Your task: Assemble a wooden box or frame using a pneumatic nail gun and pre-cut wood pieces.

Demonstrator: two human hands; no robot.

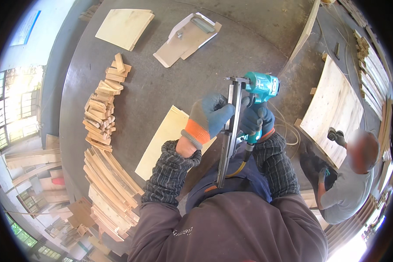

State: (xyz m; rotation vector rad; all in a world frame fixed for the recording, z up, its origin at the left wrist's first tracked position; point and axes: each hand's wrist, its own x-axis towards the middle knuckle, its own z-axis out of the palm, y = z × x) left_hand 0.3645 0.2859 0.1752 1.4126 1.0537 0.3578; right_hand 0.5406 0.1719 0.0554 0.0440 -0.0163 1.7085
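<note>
A teal air nail gun (264, 86) with a long metal magazine is held up in front of me, the magazine's far end pointing back toward my body. My right hand (256, 118), in a dark glove, wraps round its handle, and an air hose (238, 169) runs from the handle's base. My left hand (208, 117), in a grey-blue glove with an orange cuff, is closed against the magazine's side. Whether a strip of fasteners is pinched in those fingers is hidden. Beneath my left forearm a pale wooden panel (158, 147) lies on the dark tabletop.
Short wood blocks (101, 111) and curved wooden strips (107, 177) are piled along the table's left side. Farther off lie another panel (123, 28) and an opened carton (185, 41). At the right, a co-worker (351, 183) works beside a large wooden board (332, 109).
</note>
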